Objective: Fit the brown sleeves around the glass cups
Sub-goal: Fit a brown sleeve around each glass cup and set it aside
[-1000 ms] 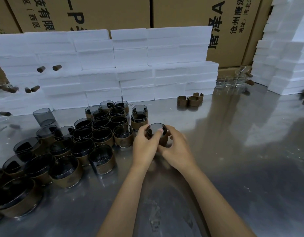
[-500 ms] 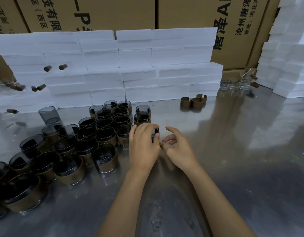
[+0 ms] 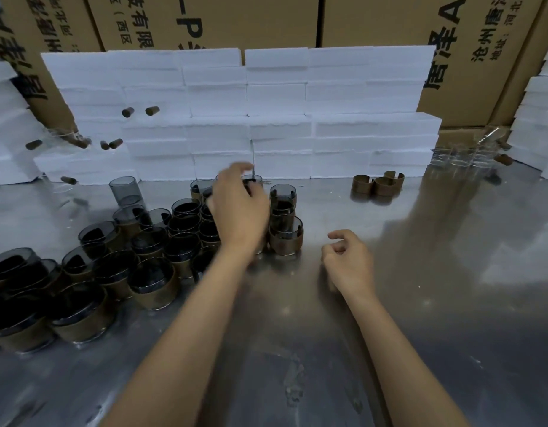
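While the left hand (image 3: 238, 208) hovers loosely spread over the finished cups (image 3: 183, 238), the empty, slack right hand (image 3: 348, 263) lies nearer the spare sleeves (image 3: 378, 184), far right.

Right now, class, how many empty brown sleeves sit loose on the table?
3, in a cluster at the far right of the table by the white foam blocks: left, middle, back right. More may be hidden.

A packing workshop: printed cardboard cartons (image 3: 251, 20), stacked white foam blocks (image 3: 245, 118), a steel worktable (image 3: 420, 288).
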`<state>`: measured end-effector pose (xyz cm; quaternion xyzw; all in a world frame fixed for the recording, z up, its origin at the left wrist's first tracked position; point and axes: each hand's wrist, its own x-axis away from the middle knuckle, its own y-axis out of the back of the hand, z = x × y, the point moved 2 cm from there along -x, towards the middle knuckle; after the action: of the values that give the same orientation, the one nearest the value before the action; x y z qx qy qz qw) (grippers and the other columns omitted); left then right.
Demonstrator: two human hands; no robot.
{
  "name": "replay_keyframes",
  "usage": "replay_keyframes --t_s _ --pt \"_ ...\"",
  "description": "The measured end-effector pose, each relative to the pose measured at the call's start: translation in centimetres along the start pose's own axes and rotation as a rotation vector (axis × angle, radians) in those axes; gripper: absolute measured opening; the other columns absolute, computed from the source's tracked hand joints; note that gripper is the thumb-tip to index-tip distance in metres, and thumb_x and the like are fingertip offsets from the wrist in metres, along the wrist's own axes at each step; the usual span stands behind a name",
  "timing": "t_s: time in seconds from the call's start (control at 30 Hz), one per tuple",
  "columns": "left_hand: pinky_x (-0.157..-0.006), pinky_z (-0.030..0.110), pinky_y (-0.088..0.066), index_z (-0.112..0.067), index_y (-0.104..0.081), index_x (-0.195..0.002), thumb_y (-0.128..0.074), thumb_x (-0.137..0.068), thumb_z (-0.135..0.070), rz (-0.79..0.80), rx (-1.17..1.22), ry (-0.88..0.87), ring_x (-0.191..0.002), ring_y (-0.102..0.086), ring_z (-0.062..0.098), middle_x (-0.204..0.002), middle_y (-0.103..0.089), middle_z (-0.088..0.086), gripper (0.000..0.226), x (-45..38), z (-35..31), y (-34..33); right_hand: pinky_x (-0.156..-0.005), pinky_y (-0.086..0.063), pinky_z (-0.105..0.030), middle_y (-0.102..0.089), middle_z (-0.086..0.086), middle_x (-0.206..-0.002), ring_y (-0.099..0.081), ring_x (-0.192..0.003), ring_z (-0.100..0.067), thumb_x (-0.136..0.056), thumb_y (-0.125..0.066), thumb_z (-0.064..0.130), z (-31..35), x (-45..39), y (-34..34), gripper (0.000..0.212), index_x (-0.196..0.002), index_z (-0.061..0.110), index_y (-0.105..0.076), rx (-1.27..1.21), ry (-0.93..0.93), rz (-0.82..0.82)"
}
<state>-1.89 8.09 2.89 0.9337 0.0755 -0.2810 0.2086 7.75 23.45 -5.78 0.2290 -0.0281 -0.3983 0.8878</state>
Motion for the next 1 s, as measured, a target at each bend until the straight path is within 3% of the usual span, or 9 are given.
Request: replay_keyframes --t_s 0.1,0.23,0.37,0.47,0.53,0.67,0.77,0.9,1.0 --pt "-0.113 0.049 -0.035 -0.017 -0.052 -0.136 -0.054 -0.097 -0.017 0.02 -0.169 0.17 -0.134 -0.044 0.032 -0.144 -0.047 0.013 0.039 -7.2 3.0 2.0 -0.08 -0.056 -0.04 -0.07 -0.004 -0.08 -0.067 -0.081 -0.031 -0.091 -0.053 0.01 0.1 -0.2 -0.1 0.025 -0.112 0.015 -0.065 0.004 0.003 -0.032" --pt "-0.12 0.051 -0.025 -0.011 -0.027 -0.158 -0.053 -0.1 -0.027 0.187 -0.529 0.406 -0.149 -0.02 0.042 -0.163 -0.016 0.025 0.065 -13.2 10.9 5.1 -0.071 -0.056 -0.038 -0.07 0.001 -0.074 -0.066 -0.074 -0.031 -0.091 -0.05 0.016 0.1 -0.5 -0.3 0.022 -0.107 0.022 -0.064 0.034 -0.021 -0.034" --pt "-0.124 0.054 -0.014 -0.012 -0.009 -0.164 -0.051 -0.102 -0.029 0.288 -0.695 0.576 -0.155 -0.004 0.045 -0.167 0.0 0.029 0.076 -16.2 17.9 8.1 -0.073 -0.05 -0.035 -0.07 0.007 -0.079 -0.065 -0.08 -0.024 -0.092 -0.051 0.026 -0.1 -1.1 -0.7 0.017 -0.103 0.027 -0.064 0.133 -0.043 -0.061" --pt "-0.125 0.05 -0.014 -0.017 -0.012 -0.165 -0.059 -0.102 -0.034 0.36 -0.692 0.553 -0.156 -0.008 0.041 -0.169 -0.009 0.024 0.08 -18.0 20.4 9.0 -0.073 -0.039 -0.034 -0.069 0.01 -0.085 -0.057 -0.084 -0.022 -0.094 -0.051 0.029 -0.1 -1.6 -0.8 0.015 -0.1 0.028 -0.065 0.24 -0.046 -0.087" --pt "-0.123 0.047 -0.02 -0.013 -0.028 -0.161 -0.062 -0.101 -0.028 0.387 -0.708 0.498 -0.152 -0.022 0.041 -0.167 -0.023 0.019 0.07 -18.9 21.2 9.0 -0.075 -0.039 -0.034 -0.07 0.009 -0.089 -0.057 -0.088 -0.023 -0.095 -0.05 0.03 -0.1 -1.8 -0.8 0.015 -0.1 0.029 -0.064 0.267 -0.055 -0.092" --pt "-0.104 0.044 -0.039 -0.004 -0.051 -0.134 -0.073 -0.088 -0.02 0.301 -0.595 0.477 -0.129 -0.046 0.042 -0.141 -0.05 0.022 0.053 -19.4 22.1 8.7 -0.077 -0.04 -0.034 -0.071 0.007 -0.089 -0.06 -0.09 -0.024 -0.096 -0.049 0.031 -0.3 -2.1 -0.7 0.016 -0.099 0.029 -0.065 0.262 -0.069 -0.109" --pt "-0.09 0.045 -0.04 0.002 -0.054 -0.118 -0.08 -0.083 -0.026 0.28 -0.565 0.428 -0.116 -0.051 0.042 -0.125 -0.054 0.025 0.052 -19.5 22.1 8.5 -0.076 -0.038 -0.034 -0.07 0.008 -0.091 -0.056 -0.087 -0.023 -0.096 -0.049 0.03 -0.3 -2.1 -0.7 0.016 -0.098 0.028 -0.065 0.25 -0.074 -0.116" --pt "-0.096 0.049 -0.045 0.006 -0.064 -0.109 -0.08 -0.089 -0.024 0.295 -0.577 0.357 -0.119 -0.054 0.045 -0.125 -0.06 0.027 0.039 -19.5 21.5 8.2 -0.078 -0.036 -0.034 -0.066 0.01 -0.092 -0.05 -0.085 -0.021 -0.097 -0.05 0.031 -0.4 -2.2 -0.6 0.016 -0.098 0.029 -0.066 0.242 -0.087 -0.119" --pt "-0.093 0.045 -0.047 0.003 -0.069 -0.104 -0.078 -0.088 -0.016 0.241 -0.522 0.307 -0.117 -0.057 0.043 -0.12 -0.064 0.026 0.026 -18.9 20.2 7.6 -0.078 -0.037 -0.034 -0.066 0.01 -0.09 -0.05 -0.085 -0.021 -0.097 -0.05 0.03 -0.4 -2.1 -0.6 0.016 -0.097 0.029 -0.066 0.24 -0.086 -0.116"
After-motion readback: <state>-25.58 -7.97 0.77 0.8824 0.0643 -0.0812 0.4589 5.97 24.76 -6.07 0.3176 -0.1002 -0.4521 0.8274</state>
